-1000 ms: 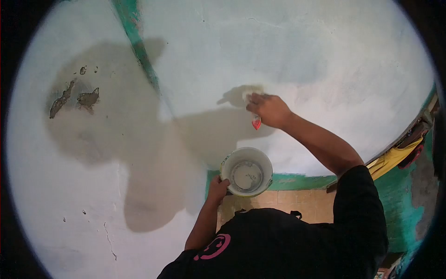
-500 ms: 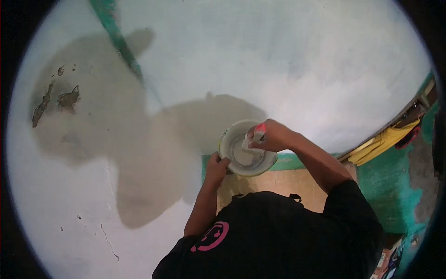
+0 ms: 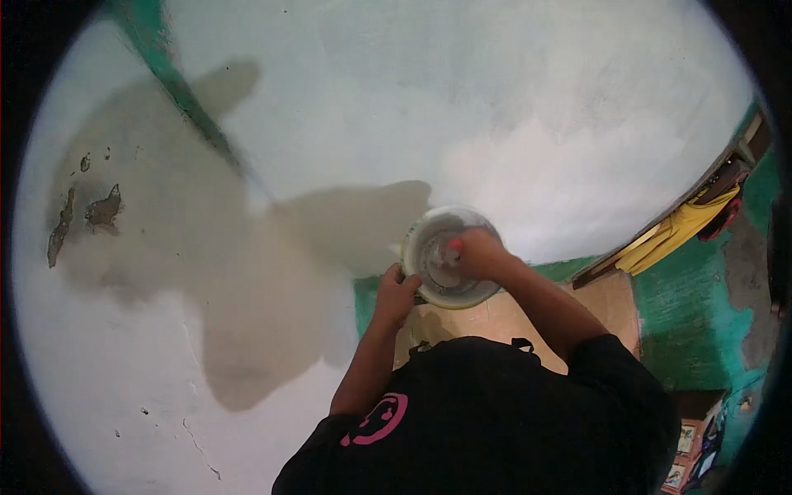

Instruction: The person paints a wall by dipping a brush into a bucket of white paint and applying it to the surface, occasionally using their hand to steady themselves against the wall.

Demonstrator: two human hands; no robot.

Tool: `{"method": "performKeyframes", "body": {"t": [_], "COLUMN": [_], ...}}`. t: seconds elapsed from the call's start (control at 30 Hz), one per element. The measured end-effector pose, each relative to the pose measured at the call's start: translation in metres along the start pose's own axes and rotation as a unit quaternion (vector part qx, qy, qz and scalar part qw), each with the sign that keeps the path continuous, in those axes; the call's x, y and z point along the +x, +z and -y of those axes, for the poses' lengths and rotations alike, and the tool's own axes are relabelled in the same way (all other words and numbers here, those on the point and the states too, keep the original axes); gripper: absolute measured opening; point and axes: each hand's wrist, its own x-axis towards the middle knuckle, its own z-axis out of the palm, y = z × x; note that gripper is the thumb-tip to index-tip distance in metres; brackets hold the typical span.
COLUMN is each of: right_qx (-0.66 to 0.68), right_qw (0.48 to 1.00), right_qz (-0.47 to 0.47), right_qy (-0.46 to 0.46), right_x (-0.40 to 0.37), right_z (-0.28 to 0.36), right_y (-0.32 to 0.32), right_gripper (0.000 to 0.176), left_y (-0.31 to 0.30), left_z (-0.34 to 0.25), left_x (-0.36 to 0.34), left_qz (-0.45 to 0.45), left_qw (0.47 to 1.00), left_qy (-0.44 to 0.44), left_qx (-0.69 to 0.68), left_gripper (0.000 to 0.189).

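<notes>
My left hand (image 3: 397, 290) grips the rim of a small white bucket (image 3: 429, 238) and holds it up in front of the white wall (image 3: 511, 115). Over the bucket's mouth, my right hand (image 3: 481, 252) is closed on a brush with a red handle (image 3: 453, 245). The brush's head points down into the bucket and is hidden inside it. The bucket holds pale paint or plaster.
A green band (image 3: 181, 91) runs diagonally up the wall at the corner. Peeled patches (image 3: 87, 214) mark the left wall. Below lie tan floor tiles (image 3: 503, 313), a green lower wall (image 3: 701, 313) and a yellow cloth (image 3: 672, 239) at right.
My right hand came down from the wall with the brush and now dips it in the bucket. The view has tilted slightly, and the bucket stays in my left hand.
</notes>
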Motion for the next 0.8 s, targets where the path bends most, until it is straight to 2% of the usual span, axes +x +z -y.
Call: {"method": "performKeyframes", "body": {"t": [0.07, 0.13, 0.2, 0.23, 0.27, 0.33, 0.37, 0.4, 0.43, 0.47, 0.5, 0.57, 0.63, 0.73, 0.8], "right_qx": [0.015, 0.026, 0.101, 0.101, 0.244, 0.487, 0.485, 0.621, 0.739, 0.785, 0.784, 0.835, 0.836, 0.836, 0.818], "right_qw": [1.0, 1.0, 0.99, 0.991, 0.962, 0.861, 0.862, 0.765, 0.647, 0.595, 0.597, 0.528, 0.527, 0.517, 0.553], "right_qz": [-0.003, -0.004, -0.088, -0.086, -0.107, -0.112, -0.109, -0.107, -0.102, -0.072, -0.067, -0.078, -0.082, -0.103, -0.131], "right_qy": [0.0, -0.004, 0.031, 0.031, 0.066, 0.1, 0.099, 0.13, 0.158, 0.158, 0.157, 0.137, 0.13, 0.151, 0.086], "right_x": [0.001, 0.003, -0.007, -0.011, -0.015, -0.024, -0.027, -0.028, -0.029, -0.032, -0.034, -0.039, -0.04, -0.034, -0.018], "right_z": [-0.009, -0.01, -0.006, -0.008, -0.01, -0.016, -0.023, -0.031, -0.039, -0.046, -0.049, -0.054, -0.052, -0.049, -0.048], "right_y": [0.019, 0.012, -0.007, -0.014, -0.019, -0.03, -0.026, -0.017, -0.009, -0.003, 0.004, 0.016, 0.018, 0.016, -0.001], "right_gripper": [0.036, 0.037, 0.033, 0.033, 0.034, 0.036, 0.036, 0.035, 0.035, 0.034, 0.034, 0.029, 0.027, 0.03, 0.029], "left_y": [-0.001, -0.01, -0.015, -0.016, -0.017, -0.017, -0.017, -0.017, -0.018, -0.019, -0.021, -0.03, -0.041, -0.034, -0.036], "left_z": [0.003, 0.019, 0.029, 0.03, 0.031, 0.03, 0.028, 0.024, 0.02, 0.017, 0.016, 0.026, 0.045, 0.034, 0.032], "left_x": [0.002, 0.014, 0.016, 0.016, 0.014, 0.01, 0.008, 0.004, 0.001, -0.001, -0.004, -0.002, 0.011, -0.002, -0.003], "left_qz": [0.007, 0.001, -0.007, -0.012, -0.014, -0.053, -0.056, -0.066, -0.076, -0.08, -0.079, -0.081, -0.094, -0.118, -0.124], "left_qw": [1.0, 0.997, 0.999, 1.0, 1.0, 0.998, 0.998, 0.997, 0.996, 0.996, 0.996, 0.994, 0.995, 0.992, 0.991], "left_qy": [-0.003, 0.003, 0.004, 0.004, 0.002, -0.024, -0.024, -0.035, -0.046, -0.043, -0.043, -0.041, -0.023, -0.008, -0.007], "left_qx": [0.001, 0.078, 0.052, 0.026, 0.025, -0.002, -0.005, -0.006, -0.008, -0.011, -0.03, -0.055, 0.015, -0.052, -0.048], "left_gripper": [0.034, 0.033, 0.033, 0.032, 0.032, 0.031, 0.031, 0.031, 0.031, 0.031, 0.031, 0.031, 0.035, 0.032, 0.031]}}
